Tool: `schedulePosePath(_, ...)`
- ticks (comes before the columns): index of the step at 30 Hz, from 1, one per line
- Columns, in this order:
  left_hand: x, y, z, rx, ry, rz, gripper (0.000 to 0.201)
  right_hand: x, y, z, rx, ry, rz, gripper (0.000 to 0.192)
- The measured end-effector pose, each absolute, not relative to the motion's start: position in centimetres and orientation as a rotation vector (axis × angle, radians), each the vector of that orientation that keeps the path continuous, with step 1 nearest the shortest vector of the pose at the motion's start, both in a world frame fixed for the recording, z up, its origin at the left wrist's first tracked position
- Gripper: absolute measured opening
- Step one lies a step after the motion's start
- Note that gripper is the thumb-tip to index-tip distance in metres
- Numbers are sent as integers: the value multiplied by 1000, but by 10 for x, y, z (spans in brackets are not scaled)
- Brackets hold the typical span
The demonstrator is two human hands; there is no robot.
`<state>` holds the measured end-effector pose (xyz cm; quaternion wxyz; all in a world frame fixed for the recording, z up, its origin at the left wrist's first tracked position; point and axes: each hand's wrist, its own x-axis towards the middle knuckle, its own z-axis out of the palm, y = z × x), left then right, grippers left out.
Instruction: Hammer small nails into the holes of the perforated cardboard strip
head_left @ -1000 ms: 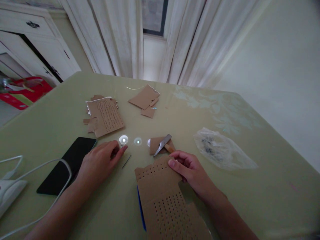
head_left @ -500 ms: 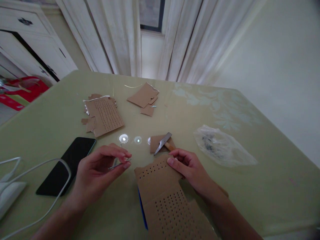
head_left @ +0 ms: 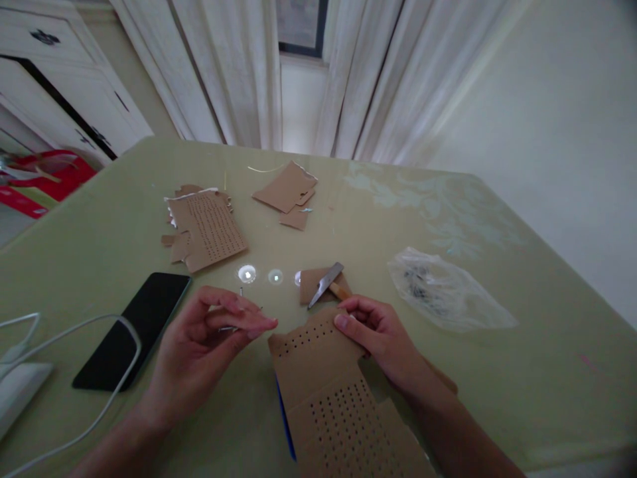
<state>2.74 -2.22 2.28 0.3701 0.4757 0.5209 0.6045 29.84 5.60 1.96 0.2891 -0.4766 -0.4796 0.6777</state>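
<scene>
While the left hand (head_left: 209, 338) pinches what looks like a thin metal pin (head_left: 233, 326) between thumb and fingertips, lying roughly level with its free end toward the right, the perforated cardboard sheet (head_left: 328, 392) sits just to the right of that grip, its nearest corner almost under the pin's tip. Its long axis runs from that corner back toward the person, and the right hand (head_left: 373, 332) presses its far edge flat with curled fingers, gripping nothing else.

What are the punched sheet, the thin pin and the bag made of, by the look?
Punched sheet under the right hand: brown cardboard, matte, with rows of holes. Thin pin pinched in the left hand: likely metal, grey with a faint glint; too small to be sure. Bag: thin clear plastic film, crinkled and glossy.
</scene>
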Motion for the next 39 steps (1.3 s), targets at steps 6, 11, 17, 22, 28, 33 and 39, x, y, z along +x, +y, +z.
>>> schedulePosePath(6,24,-22,27,1186,1304,1491,36,297,55,22,-1254,-1283,1824,43)
schedulePosePath(11,25,-22,31,1211,1200,1489,29,298,55,24,-1257,-1329,1783,42)
schedulePosePath(17,20,-23,28,1392,1244,1469,18,298,55,23,-1230,-1341,1731,46)
schedulePosePath(22,23,-25,29,1411,1193,1527,17,303,61,19,-1205,-1385,1569,51)
schedulePosePath(28,23,-20,28,1689,1016,1537,14,304,64,21,-1199,-1391,1555,44)
schedulePosePath(33,24,-19,26,1785,973,1449,13,301,64,19,-1215,-1392,1575,42)
schedulePosePath(39,27,-21,29,1829,1029,1379,24,301,64,18,-1228,-1385,1570,40)
